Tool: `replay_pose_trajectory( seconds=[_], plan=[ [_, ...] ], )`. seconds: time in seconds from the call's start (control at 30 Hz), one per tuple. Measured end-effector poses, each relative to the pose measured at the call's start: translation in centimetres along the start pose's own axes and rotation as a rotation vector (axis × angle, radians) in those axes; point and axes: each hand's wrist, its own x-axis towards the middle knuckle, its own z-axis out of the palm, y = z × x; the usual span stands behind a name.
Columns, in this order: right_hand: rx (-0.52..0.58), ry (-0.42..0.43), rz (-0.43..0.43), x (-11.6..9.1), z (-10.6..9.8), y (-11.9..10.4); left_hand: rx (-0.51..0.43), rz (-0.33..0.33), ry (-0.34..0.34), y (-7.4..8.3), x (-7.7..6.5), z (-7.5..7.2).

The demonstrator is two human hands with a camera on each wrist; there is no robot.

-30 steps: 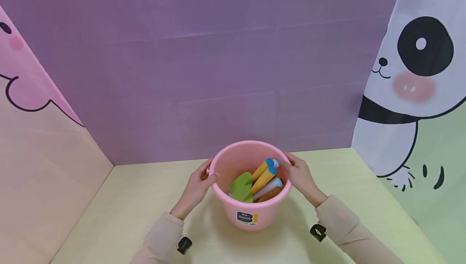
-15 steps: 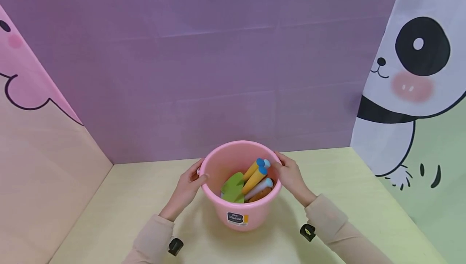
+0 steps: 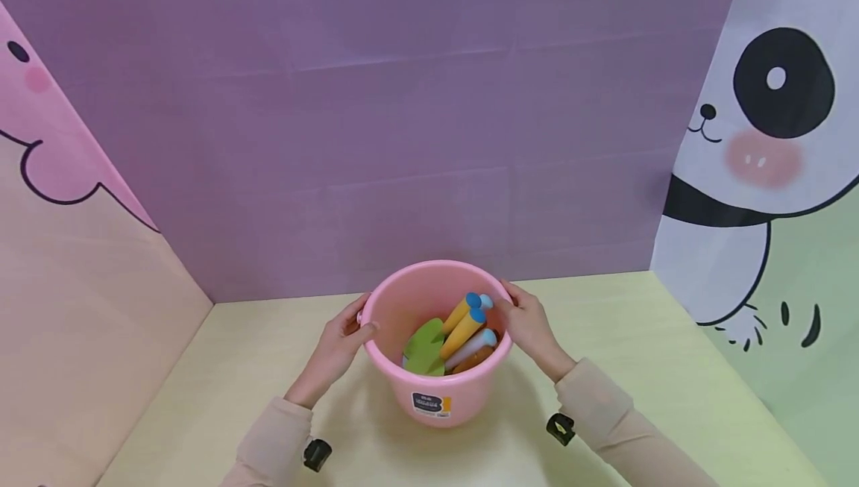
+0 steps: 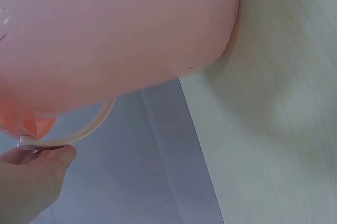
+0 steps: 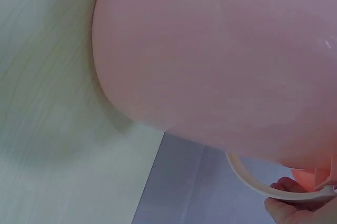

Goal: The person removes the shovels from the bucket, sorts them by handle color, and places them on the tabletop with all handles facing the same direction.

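Observation:
A pink plastic bucket with a label on its front stands upright at the tabletop in the head view, between both hands. The left hand grips its rim on the left, thumb over the edge. Opposite it, the right hand holds the rim on the right. Inside lie a flat green leaf-shaped piece, yellow-orange rods with blue ends, a pale lilac rod with a light blue end and a brown piece. In both wrist views fingers touch the pale bucket handle, which hangs down behind.
The pale wooden table meets a purple cloth backdrop just behind the bucket. A panda-print panel stands at the right and a pink and cream panel at the left. Each forearm carries a black wrist device.
The bucket and both hands have shifted left across the table, a little at a time. The grip on the rim and the contents look the same.

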Motion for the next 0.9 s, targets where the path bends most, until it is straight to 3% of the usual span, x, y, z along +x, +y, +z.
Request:
replay_pose_trajectory(
  seconds=[0.53, 0.9],
  plan=[
    [0.007, -0.006, -0.014, 0.5, 1.9, -0.2, 0.015, -0.019, 0.012, -0.8, -0.3, -1.5],
    [0.000, 0.001, -0.020, 0.8, 2.1, -0.3, 0.015, -0.038, 0.019, -0.6, -0.2, -1.7]
  ],
)
